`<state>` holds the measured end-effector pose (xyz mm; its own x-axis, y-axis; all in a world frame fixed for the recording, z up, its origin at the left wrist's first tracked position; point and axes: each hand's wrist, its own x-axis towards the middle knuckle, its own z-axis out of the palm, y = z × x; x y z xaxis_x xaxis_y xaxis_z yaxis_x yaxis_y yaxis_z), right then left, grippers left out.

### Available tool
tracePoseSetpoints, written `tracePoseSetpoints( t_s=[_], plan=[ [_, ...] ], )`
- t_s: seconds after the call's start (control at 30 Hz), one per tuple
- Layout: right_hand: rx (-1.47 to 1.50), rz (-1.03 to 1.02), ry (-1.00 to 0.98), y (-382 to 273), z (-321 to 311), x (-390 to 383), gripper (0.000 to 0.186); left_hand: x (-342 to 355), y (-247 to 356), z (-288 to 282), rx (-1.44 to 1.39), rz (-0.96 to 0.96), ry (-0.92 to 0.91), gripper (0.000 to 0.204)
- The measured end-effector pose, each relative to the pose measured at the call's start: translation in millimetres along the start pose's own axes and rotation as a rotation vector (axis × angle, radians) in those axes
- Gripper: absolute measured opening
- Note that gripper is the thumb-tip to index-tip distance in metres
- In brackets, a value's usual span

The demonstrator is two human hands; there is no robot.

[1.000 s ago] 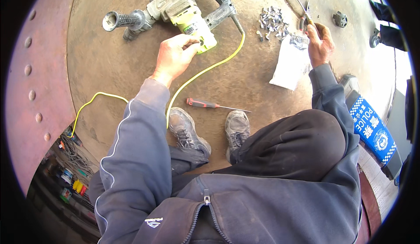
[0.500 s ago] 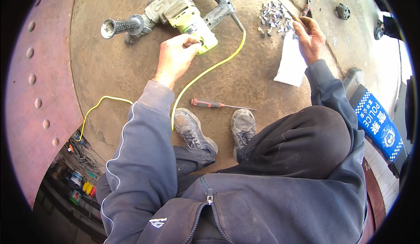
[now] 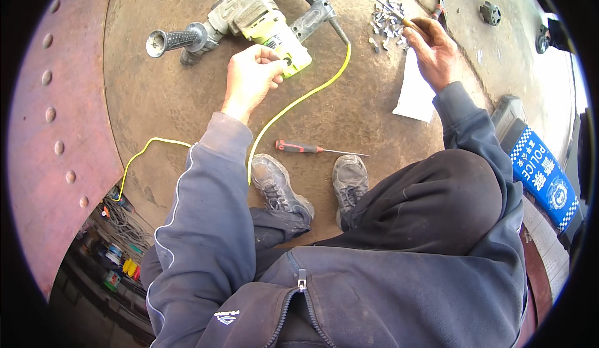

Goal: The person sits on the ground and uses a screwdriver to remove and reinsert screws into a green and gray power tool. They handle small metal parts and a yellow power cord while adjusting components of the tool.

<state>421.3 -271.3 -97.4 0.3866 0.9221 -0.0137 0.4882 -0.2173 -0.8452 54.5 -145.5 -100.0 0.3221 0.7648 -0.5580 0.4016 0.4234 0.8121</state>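
A dusty power hammer drill (image 3: 246,16) with a yellow-green motor housing (image 3: 274,36) lies on the floor ahead of me. My left hand (image 3: 253,76) is by the housing's near end, thumb and fingers pinched together. What they hold, if anything, is too small to make out. A dark round spot (image 3: 287,61) shows on the housing just beyond the fingertips. My right hand (image 3: 433,51) grips a thin screwdriver (image 3: 407,22) with a yellowish handle, its shaft pointing up and left. Beneath it lie a pile of small metal pieces (image 3: 388,28) and a white bag (image 3: 414,92).
A red-and-grey screwdriver (image 3: 299,147) lies before my shoes. A yellow cord (image 3: 299,102) curves from the drill. Pliers (image 3: 440,8) and a dark round part (image 3: 490,14) are at the far right. A blue-and-white panel (image 3: 543,176) stands right; a riveted red metal surface (image 3: 68,111) lies left.
My right hand has shifted left with the screwdriver, whose shaft now points further left. My left hand has stayed by the drill housing, with its fingers slightly shifted.
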Motion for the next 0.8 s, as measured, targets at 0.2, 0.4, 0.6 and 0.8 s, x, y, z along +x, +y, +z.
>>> tracePoseSetpoints(
  t_s=[0.2, 0.4, 0.6, 0.8],
  plan=[
    [-0.018, -0.046, 0.003, 6.3, 2.1, -1.0, 0.036, 8.6, 11.9, -7.1, -0.036, -0.111, -0.093, 0.014],
    [-0.034, -0.026, 0.015, 1.3, 3.9, -1.0, 0.035, 17.1, 10.4, -12.8, 0.022, -0.091, -0.14, 0.016],
    [0.007, -0.037, 0.029, -3.7, 6.1, -1.8, 0.032, 17.7, 12.3, -9.1, 0.092, -0.084, -0.11, 0.013],
    [0.021, -0.008, 0.029, -4.7, 7.4, -1.7, 0.031, 16.2, 10.0, -1.5, 0.088, -0.102, -0.056, 0.013]
  ],
)
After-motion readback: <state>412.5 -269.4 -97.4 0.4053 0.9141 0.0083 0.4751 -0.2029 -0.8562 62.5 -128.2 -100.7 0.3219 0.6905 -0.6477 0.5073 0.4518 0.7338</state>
